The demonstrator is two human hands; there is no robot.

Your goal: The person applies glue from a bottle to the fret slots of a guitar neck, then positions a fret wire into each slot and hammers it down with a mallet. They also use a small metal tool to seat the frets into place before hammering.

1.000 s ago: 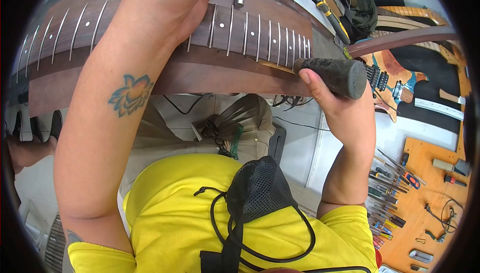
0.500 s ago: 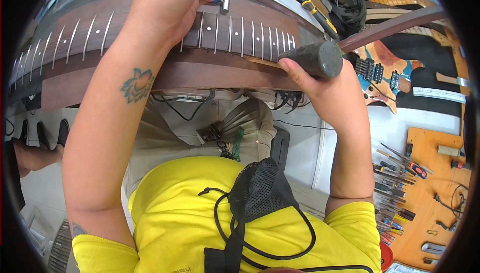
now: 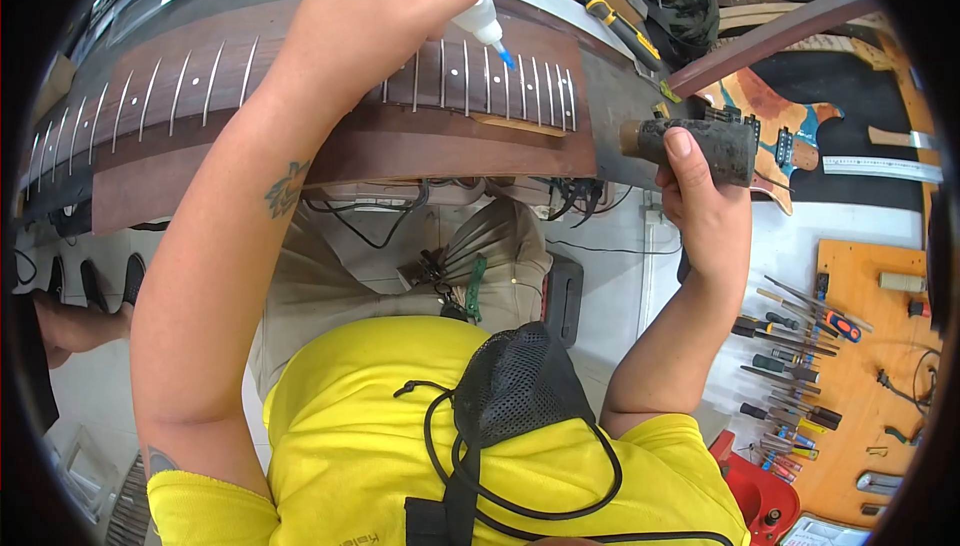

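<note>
My left hand (image 3: 400,1) grips a small white glue bottle (image 3: 478,14), tilted with its blue tip (image 3: 508,61) pointing down at the upper frets. Below the tip lies a dark guitar fretboard (image 3: 430,91) with metal frets and pale dot inlays. My left wrist hides its middle. Off the fretboard's right end, my right hand (image 3: 700,181) is closed around a mallet with a dark cylindrical head (image 3: 715,151); my thumb rests on the head and most of the handle is hidden. A light wood strip (image 3: 520,126) shows along the fretboard's near edge.
Behind the fretboard lies a yellow-and-black tool (image 3: 625,26). To the right are a colourful guitar body (image 3: 745,96), a steel ruler (image 3: 880,168) and several necks. An orange board (image 3: 850,346) bears files and screwdrivers. Another person's leg (image 3: 80,331) appears at the left.
My left hand has picked up the glue bottle from the back and brought its tip over the frets. My right hand has moved right with the mallet, away from the fretboard.
</note>
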